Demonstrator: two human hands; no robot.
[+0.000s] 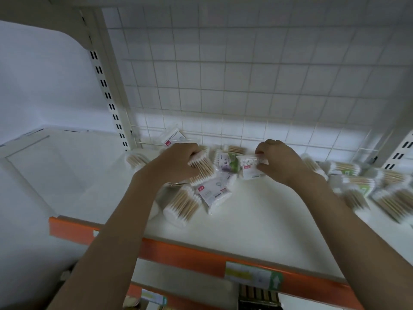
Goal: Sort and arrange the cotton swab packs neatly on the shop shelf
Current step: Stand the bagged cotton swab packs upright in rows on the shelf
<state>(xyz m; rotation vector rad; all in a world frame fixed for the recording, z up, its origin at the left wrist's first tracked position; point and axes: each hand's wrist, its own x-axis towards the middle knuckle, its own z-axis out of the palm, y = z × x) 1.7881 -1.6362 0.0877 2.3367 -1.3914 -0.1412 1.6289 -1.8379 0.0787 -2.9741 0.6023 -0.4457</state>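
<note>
Cotton swab packs lie scattered across the white shelf [257, 211]. My left hand [176, 162] is closed around a clear pack of wooden-stick swabs [202, 167] at the middle of the shelf. My right hand [280, 162] pinches a small white pack with a red label [250, 167] and holds it slightly off the shelf. Between the hands lies a green-labelled pack [228, 161]. In front of my left hand rest a white red-label pack [215, 193] and a wooden-stick bundle [183, 205]. Another red-label pack [173, 136] leans on the back grid.
Several wooden-stick packs [366, 189] are heaped at the right of the shelf, blurred. One more pack [136, 159] sits by the slotted upright [107, 92]. A wire grid [245, 74] backs the shelf. An orange price rail [201, 258] with a label [252, 275] runs along the front edge.
</note>
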